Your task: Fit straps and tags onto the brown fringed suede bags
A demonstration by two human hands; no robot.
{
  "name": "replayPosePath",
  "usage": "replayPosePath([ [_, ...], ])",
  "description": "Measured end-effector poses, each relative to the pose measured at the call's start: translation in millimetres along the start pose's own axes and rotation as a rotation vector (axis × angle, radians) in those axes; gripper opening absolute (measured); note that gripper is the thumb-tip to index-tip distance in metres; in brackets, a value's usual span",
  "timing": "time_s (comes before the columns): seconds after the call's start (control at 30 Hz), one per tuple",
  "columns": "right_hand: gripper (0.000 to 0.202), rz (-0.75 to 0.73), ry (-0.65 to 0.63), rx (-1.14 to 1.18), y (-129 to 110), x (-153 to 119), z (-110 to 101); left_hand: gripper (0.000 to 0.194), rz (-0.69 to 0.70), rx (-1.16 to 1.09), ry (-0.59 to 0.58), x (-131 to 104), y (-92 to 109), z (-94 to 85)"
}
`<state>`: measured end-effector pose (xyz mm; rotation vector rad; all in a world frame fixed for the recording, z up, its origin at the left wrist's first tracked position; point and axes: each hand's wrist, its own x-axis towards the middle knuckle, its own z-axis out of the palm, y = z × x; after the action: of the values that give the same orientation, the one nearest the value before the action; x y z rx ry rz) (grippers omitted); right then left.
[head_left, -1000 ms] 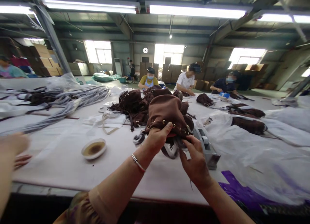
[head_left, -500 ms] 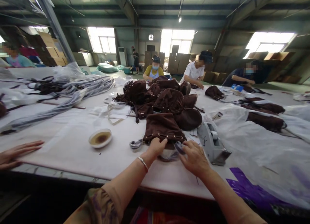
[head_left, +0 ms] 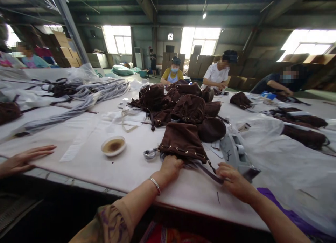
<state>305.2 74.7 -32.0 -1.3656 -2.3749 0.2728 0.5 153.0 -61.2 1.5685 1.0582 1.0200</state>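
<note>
A dark brown drawstring bag [head_left: 182, 139] lies on the white table with its eyeleted mouth towards me. My left hand [head_left: 172, 169] grips the bag at its mouth, its fingers curled and partly hidden there. To the right, my right hand [head_left: 233, 180] is closed on a dark strap [head_left: 210, 173] that runs out from the bag's mouth. A short clip or chain hangs at the bag's right corner, close to my right fingertips. Beside the bag's left corner sits a ring-like piece in clear wrapping [head_left: 150, 154].
A pile of brown bags [head_left: 189, 108] is behind. On the right stand a grey tape dispenser [head_left: 235, 150] and plastic sheets [head_left: 283, 166]. A dish of brown liquid [head_left: 113, 146] and another person's hand [head_left: 28, 159] are left. Co-workers sit across the table.
My right hand has moved right, away from the bag's mouth, drawing the strap out. My left hand has slid slightly down at the mouth. The view has turned a little left.
</note>
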Motion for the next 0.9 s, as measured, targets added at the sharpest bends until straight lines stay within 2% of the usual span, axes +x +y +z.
replayPosePath([
  [0.07, 0.038, -0.038, -0.013, -0.144, 1.1, -7.1, -7.4, 0.015, -0.071, -0.018, 0.031, 4.8, 1.9, -10.7],
  [0.13, 0.039, -0.020, -0.021, -0.250, -4.8, -9.4, -10.3, 0.006, -0.014, 0.289, -0.039, 4.5, 7.8, -20.0],
  [0.2, 0.039, 0.018, -0.019, -0.281, -17.1, -7.0, -9.9, 0.013, 0.107, 0.663, -0.153, -2.7, 16.7, -25.5],
  [0.27, 0.040, 0.044, -0.006, -0.224, -33.5, -0.7, -6.7, 0.017, 0.254, 0.899, -0.290, -17.5, 27.0, -25.8],
  [0.4, 0.030, 0.102, 0.039, -0.028, -65.4, 15.1, 7.6, 0.004, 0.620, 1.020, -0.623, -63.0, 46.6, -15.2],
  [0.47, 0.025, 0.132, 0.030, 0.004, -75.2, 20.6, 17.1, 0.007, 0.701, 1.003, -0.706, -85.5, 54.8, -8.9],
  [0.57, 0.024, 0.146, -0.002, -0.035, -80.0, 25.0, 29.5, 0.016, 0.633, 1.036, -0.741, -110.7, 66.1, -1.4],
  [0.67, 0.029, 0.216, 0.023, -0.075, -80.0, 27.8, 34.8, 0.025, 0.438, 1.047, -0.735, -127.5, 77.3, 5.1],
  [0.73, 0.035, 0.268, 0.049, -0.071, -82.9, 29.4, 34.3, 0.032, 0.361, 0.947, -0.741, -135.3, 84.3, 8.9],
  [0.8, 0.038, 0.274, 0.059, -0.067, -89.3, 29.3, 32.5, 0.040, 0.381, 0.803, -0.760, -138.2, 89.4, 10.2],
  [0.83, 0.038, 0.257, 0.053, -0.071, -93.3, 28.2, 31.9, 0.037, 0.418, 0.734, -0.751, -136.7, 90.8, 9.3],
  [0.9, 0.031, 0.202, 0.024, -0.076, -100.5, 23.8, 32.0, 0.023, 0.468, 0.652, -0.596, -126.1, 89.9, 4.1],
])
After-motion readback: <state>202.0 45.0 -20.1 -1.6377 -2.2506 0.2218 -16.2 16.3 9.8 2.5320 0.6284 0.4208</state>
